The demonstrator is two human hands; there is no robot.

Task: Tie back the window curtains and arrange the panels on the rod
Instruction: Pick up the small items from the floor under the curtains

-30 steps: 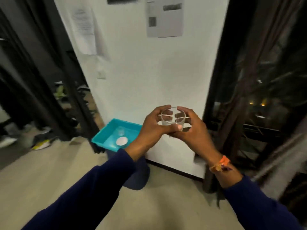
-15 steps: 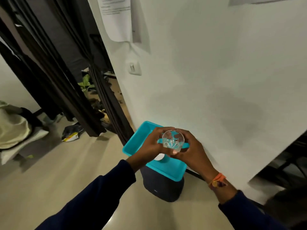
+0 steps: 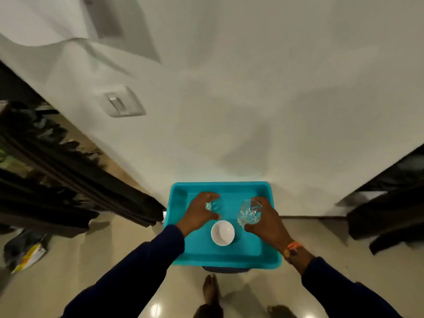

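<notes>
While a bare foot (image 3: 211, 290) stands on the glossy beige floor (image 3: 68, 271) at six o'clock, two dark navy sleeves (image 3: 128, 278) reach forward over a shallow turquoise plastic tray (image 3: 229, 260) that sits on a dark round stand. Near the tray's middle lies a small white round bowl (image 3: 222, 232), empty and upright. At two o'clock from the bowl, the right hand (image 3: 266, 220), with an orange band at its wrist, grips a clear cut-glass tumbler (image 3: 250, 212) held just above the tray. At eleven o'clock from the bowl, the left hand (image 3: 202, 211) curls its fingers over a second small clear glass (image 3: 212, 205) resting in the tray. Beyond stands a white wall with a light switch (image 3: 121, 104). Dark curtains (image 3: 57, 171) hang at nine o'clock, more dark drapery (image 3: 387, 210) at three o'clock, both untied.
</notes>
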